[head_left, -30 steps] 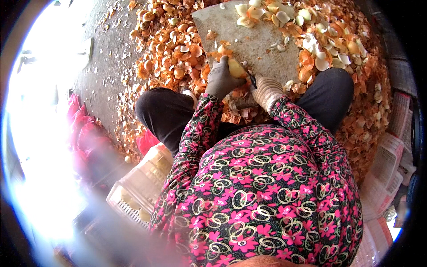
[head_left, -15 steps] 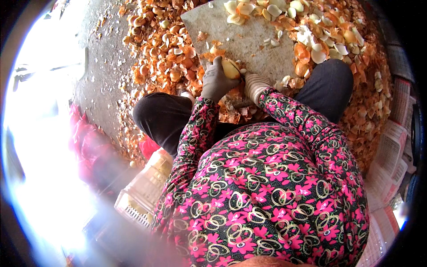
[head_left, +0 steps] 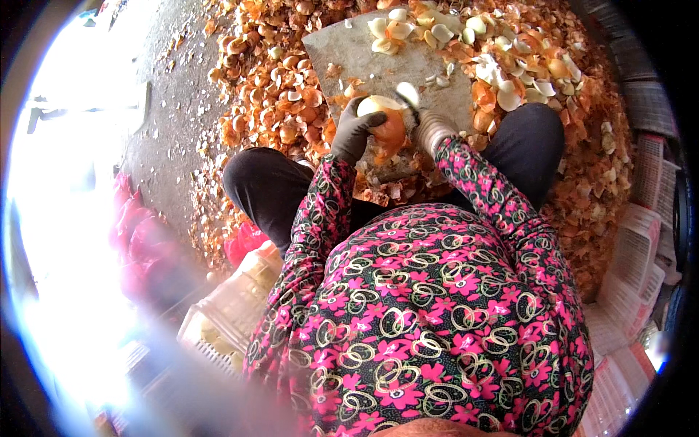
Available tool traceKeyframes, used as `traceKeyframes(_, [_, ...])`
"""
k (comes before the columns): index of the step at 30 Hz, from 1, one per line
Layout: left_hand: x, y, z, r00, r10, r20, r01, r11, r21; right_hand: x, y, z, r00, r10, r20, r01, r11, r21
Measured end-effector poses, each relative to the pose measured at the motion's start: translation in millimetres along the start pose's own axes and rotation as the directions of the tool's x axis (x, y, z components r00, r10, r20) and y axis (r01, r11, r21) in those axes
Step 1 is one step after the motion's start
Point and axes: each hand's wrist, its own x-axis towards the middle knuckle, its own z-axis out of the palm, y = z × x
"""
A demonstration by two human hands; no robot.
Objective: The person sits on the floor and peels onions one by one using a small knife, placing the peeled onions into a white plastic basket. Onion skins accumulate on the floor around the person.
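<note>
My left hand [head_left: 352, 132], in a grey glove, is wrapped round an onion [head_left: 391, 132]. The onion's top shows pale and bare, while orange-brown skin hangs on its lower side. Close on its right, my right hand [head_left: 433, 130], in a striped light glove, is closed on a knife [head_left: 415, 114] whose dark, thin edge points up and left. A pale round onion piece [head_left: 408, 92] is by the knife's tip; whether it touches the blade I cannot tell. Both hands are over the near part of a worn grey board [head_left: 378, 54].
Onions and loose brown skins [head_left: 273, 91] heap left of the board. Peeled pale onion layers [head_left: 502, 73] lie at its far right. My bent knees flank the board. A pale plastic crate [head_left: 237, 298] stands at my left, with pink bags [head_left: 138, 244] beyond it.
The onion has been raised and turned, so more of its brown skin shows. My right hand has shifted slightly right, and the knife and a pale round piece now show beside the onion.
</note>
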Motion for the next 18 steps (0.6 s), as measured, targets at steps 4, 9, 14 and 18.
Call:
traceKeyframes(4, [-2.4,27.8,7.6,0.988,0.120,0.101,-0.109,0.988,-0.106,13.5,37.0,-0.7,0.962,0.188,-0.200,-0.015,0.762,0.648])
traceKeyframes(9, [1.7,23.3,22.2,0.963,0.267,0.038,-0.270,0.951,0.152,-30.4,3.4,-26.7,0.915,-0.224,-0.336,0.398,0.364,0.842])
traceKeyframes(14, [-1.1,27.7,21.8,0.967,0.251,0.035,-0.247,0.965,-0.091,-8.6,25.0,-6.6,0.897,-0.226,-0.381,0.443,0.476,0.760])
traceKeyframes(18, [0.1,25.2,16.1,0.980,0.156,0.125,-0.104,0.932,-0.347,-15.7,36.1,-66.7,0.946,-0.007,-0.324,0.182,0.839,0.513])
